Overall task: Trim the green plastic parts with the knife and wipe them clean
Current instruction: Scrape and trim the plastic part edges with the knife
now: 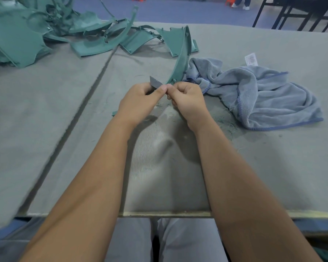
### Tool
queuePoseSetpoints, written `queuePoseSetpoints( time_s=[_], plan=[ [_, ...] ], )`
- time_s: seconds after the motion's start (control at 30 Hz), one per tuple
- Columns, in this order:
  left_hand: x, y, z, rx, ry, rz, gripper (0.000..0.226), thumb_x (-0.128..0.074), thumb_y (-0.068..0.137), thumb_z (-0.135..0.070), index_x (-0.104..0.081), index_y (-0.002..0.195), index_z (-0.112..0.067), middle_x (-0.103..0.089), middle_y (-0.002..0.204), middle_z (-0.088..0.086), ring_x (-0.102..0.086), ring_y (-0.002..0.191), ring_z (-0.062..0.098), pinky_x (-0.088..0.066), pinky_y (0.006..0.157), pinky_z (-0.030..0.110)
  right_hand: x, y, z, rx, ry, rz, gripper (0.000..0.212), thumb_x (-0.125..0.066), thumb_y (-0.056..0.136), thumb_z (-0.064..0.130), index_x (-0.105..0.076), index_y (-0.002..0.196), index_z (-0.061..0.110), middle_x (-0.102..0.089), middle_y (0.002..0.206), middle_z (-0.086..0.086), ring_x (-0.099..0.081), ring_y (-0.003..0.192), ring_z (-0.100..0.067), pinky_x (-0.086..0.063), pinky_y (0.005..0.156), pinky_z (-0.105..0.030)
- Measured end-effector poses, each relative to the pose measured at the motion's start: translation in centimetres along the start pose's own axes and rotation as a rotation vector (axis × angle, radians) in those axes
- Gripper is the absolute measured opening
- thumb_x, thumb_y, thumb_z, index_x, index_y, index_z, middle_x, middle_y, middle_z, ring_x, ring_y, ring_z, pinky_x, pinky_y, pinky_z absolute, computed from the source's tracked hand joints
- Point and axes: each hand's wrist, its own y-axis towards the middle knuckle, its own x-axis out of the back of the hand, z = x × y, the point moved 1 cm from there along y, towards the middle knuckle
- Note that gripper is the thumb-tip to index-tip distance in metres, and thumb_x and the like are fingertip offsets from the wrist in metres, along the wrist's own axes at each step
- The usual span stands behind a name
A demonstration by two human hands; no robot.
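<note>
1. The green plastic strip (182, 59), long and curved, rises from between the two hands and arcs away toward the far side of the table, its lower end at the fingertips.
2. The right hand (186, 100) has its fingers curled in, with thumb and forefinger pinching the strip's lower end.
3. The left hand (140, 102) is also curled, gripping the knife (155, 83); the grey blade sticks up past the thumb, and its edge seems to meet the strip near the end, though the contact itself is hard to make out.
4. The thumbs of both hands touch each other over the middle of the grey table (273, 167).
5. Thin green shavings (222, 118) lie on the surface under and just right of the hands.
6. A crumpled blue-grey towel (263, 95) lies just beside the right hand, its near fold close to the strip.
7. A pile of green plastic parts (45, 31) lies well apart at the far left of the table, spreading toward the strip's far end.
8. Both bare forearms reach out from the near edge, above grey trousers.
</note>
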Motion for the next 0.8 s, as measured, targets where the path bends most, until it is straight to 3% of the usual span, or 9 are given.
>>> queuePoseSetpoints(
  time_s=[0.13, 0.3, 0.4, 0.47, 0.6, 0.8],
  plan=[
    [0.0, 0.0, 0.2, -0.026, -0.028, 0.021, 0.037, -0.059, 0.08, -0.059, -0.075, 0.097, -0.031, -0.075, 0.099, 0.0, -0.067, 0.102, 0.023, -0.049, 0.096, 0.05, 0.1, -0.1, -0.2, 0.004, 0.041, -0.01, 0.038, -0.057, 0.095, 0.01, -0.053, 0.057, 0.013, -0.038, 0.039, 0.013, -0.031, 0.04, -0.001, -0.028, 0.046, -0.013],
    [-0.4, 0.2, 0.4, -0.054, -0.002, -0.029, 0.035, -0.059, 0.08, -0.06, -0.075, 0.095, -0.033, -0.074, 0.098, 0.01, -0.066, 0.099, 0.032, -0.051, 0.092, 0.053, 0.1, -0.2, -0.2, 0.004, 0.065, -0.039, 0.036, -0.059, 0.094, 0.011, -0.056, 0.058, 0.014, -0.037, 0.041, 0.012, -0.03, 0.043, -0.004, -0.027, 0.047, -0.017],
    [-0.5, 0.4, 0.8, -0.059, -0.001, -0.056, 0.028, -0.06, 0.083, -0.058, -0.075, 0.088, -0.035, -0.071, 0.075, 0.001, -0.063, 0.074, 0.027, -0.053, 0.075, 0.042, 0.1, -0.3, -0.2, -0.002, 0.077, -0.059, 0.036, -0.059, 0.094, 0.011, -0.056, 0.058, 0.015, -0.037, 0.042, 0.012, -0.029, 0.044, -0.004, -0.026, 0.048, -0.02],
    [-0.6, 0.5, 0.9, -0.057, 0.0, -0.073, 0.028, -0.06, 0.084, -0.058, -0.074, 0.081, -0.035, -0.053, 0.057, -0.007, -0.044, 0.056, 0.017, -0.039, 0.062, 0.033, 0.1, -0.3, -0.2, -0.004, 0.081, -0.071, 0.036, -0.06, 0.094, 0.011, -0.056, 0.059, 0.015, -0.037, 0.045, 0.009, -0.029, 0.045, -0.005, -0.026, 0.049, -0.021],
    [-0.7, 0.6, 1.1, -0.047, 0.009, -0.096, 0.024, -0.059, 0.085, -0.056, -0.072, 0.076, -0.038, -0.042, 0.045, -0.011, -0.034, 0.048, 0.008, -0.029, 0.057, 0.029, 0.0, -0.4, 0.0, -0.005, 0.074, -0.093, 0.031, -0.06, 0.094, 0.011, -0.058, 0.063, 0.011, -0.037, 0.052, -0.001, -0.029, 0.049, -0.008, -0.025, 0.05, -0.024],
    [-1.0, 0.6, 1.1, -0.036, 0.053, -0.158, 0.046, -0.056, 0.078, -0.065, -0.075, 0.087, -0.024, -0.04, 0.046, -0.005, -0.032, 0.048, 0.011, -0.028, 0.056, 0.029, 0.1, -0.4, -0.1, -0.004, 0.099, -0.124, 0.035, -0.06, 0.094, 0.012, -0.057, 0.059, 0.014, -0.037, 0.047, 0.005, -0.029, 0.047, -0.007, -0.027, 0.05, -0.024]
  ],
)
